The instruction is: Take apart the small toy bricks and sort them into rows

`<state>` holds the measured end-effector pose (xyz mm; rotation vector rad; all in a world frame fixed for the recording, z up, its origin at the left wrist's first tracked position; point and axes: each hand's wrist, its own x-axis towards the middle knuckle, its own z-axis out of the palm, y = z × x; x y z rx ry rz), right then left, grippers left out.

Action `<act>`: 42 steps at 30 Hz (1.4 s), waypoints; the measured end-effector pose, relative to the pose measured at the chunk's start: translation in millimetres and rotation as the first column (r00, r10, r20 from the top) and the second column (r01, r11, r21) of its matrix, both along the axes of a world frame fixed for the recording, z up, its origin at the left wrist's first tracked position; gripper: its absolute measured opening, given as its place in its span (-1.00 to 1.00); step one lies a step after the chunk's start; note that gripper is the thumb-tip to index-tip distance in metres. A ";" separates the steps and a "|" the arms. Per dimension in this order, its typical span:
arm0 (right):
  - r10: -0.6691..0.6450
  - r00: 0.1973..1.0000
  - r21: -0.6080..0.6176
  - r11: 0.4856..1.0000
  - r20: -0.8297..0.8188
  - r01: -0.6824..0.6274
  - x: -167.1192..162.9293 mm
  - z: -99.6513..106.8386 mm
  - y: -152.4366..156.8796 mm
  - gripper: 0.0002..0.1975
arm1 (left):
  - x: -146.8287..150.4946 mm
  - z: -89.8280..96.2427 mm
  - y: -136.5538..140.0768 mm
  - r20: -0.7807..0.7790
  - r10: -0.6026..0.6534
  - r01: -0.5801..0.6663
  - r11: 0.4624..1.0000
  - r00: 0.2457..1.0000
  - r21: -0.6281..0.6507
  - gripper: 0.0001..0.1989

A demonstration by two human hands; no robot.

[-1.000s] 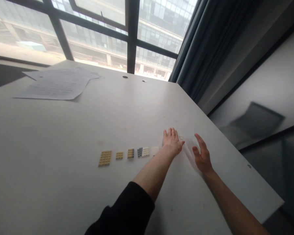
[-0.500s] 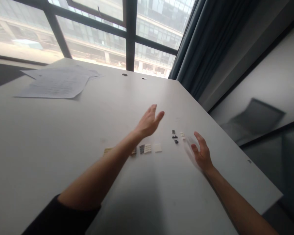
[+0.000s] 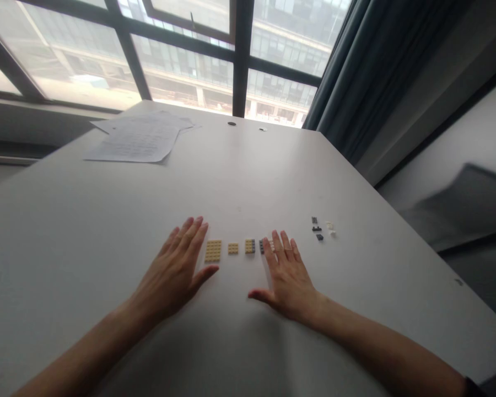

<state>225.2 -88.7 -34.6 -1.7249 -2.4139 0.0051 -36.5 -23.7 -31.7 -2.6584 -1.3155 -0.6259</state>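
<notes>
My left hand (image 3: 179,264) is open, palm down, with its fingertips just left of a large tan studded building plate (image 3: 213,251). To the right of that plate lie a smaller tan plate (image 3: 233,248) and a tan-and-grey piece (image 3: 249,246) in a row. My right hand (image 3: 287,273) is also palm down with its fingers spread, holding nothing. Its fingers partly cover a dark grey studded piece (image 3: 262,246) and a white one beside it. Whether those fingers touch the pieces I cannot tell.
Beyond my right hand are small dark pieces (image 3: 316,229) and small white pieces (image 3: 330,229). Sheets of paper (image 3: 136,138) lie at the table's far left. Cable holes (image 3: 232,124) sit near its back edge. A window and a dark curtain (image 3: 351,71) stand behind.
My left hand has drawn back to the left, uncovering the tan pieces. My right hand has moved left over the row's right end. The view has shifted a little left.
</notes>
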 end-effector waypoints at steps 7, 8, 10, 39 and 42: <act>-0.030 0.998 -0.117 0.992 0.053 0.036 -7.8 -6.0 5.4 0.06 | 21.6 -11.7 -21.8 -0.154 -0.142 0.140 0.990 0.978 -0.022 -0.09; -0.034 0.998 -0.123 0.992 0.055 0.040 -7.8 -6.8 5.7 0.05 | 24.1 -13.5 -20.0 -0.161 -0.142 0.137 0.990 0.977 -0.043 -0.09; -0.039 0.998 -0.128 0.991 0.055 0.046 -7.8 -7.6 6.1 0.04 | 27.8 -16.9 -16.4 -0.173 -0.153 0.140 0.987 0.973 -0.082 -0.09; -0.079 0.993 -0.082 0.993 0.089 0.086 26.8 -10.0 -12.7 -0.11 | 100.4 -15.4 -25.3 -0.144 -0.209 0.174 0.959 0.967 -0.223 0.03; -0.089 0.988 -0.050 0.994 0.125 0.096 49.5 -12.8 -24.9 -0.14 | 125.4 -14.5 -33.5 -0.120 -0.225 0.190 0.950 0.967 -0.248 0.05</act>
